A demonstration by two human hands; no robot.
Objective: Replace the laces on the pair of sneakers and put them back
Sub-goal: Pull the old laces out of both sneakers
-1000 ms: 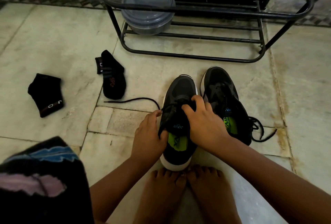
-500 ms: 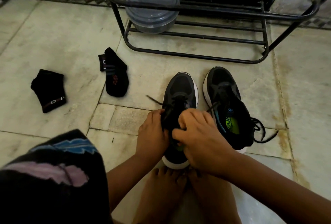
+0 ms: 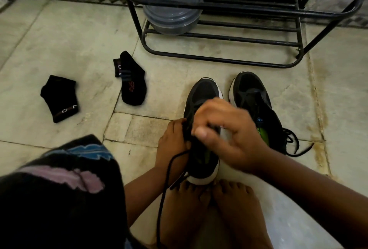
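Two black sneakers with white soles stand side by side on the floor, toes pointing away from me. My left hand [image 3: 173, 141] grips the left sneaker [image 3: 203, 97] at its lacing, and a black lace [image 3: 165, 177] trails from there down past my wrist toward my feet. My right hand [image 3: 225, 133] hovers over the same shoe with curled fingers, blurred, so whether it pinches the lace is unclear. The right sneaker [image 3: 253, 99] shows a green insole, and its black lace [image 3: 292, 143] lies loose on the floor at its right side.
Two black socks [image 3: 59, 98] [image 3: 132, 81] lie on the stone floor to the left. A black metal shoe rack [image 3: 219, 59] stands beyond the shoes with a grey lidded plastic container [image 3: 173, 9] on its lower shelf. My bare feet [image 3: 209, 209] touch the left sneaker's heel.
The lace that lay on the floor to the left of the shoe has been pulled back toward me. My right hand has risen above the left sneaker's tongue.
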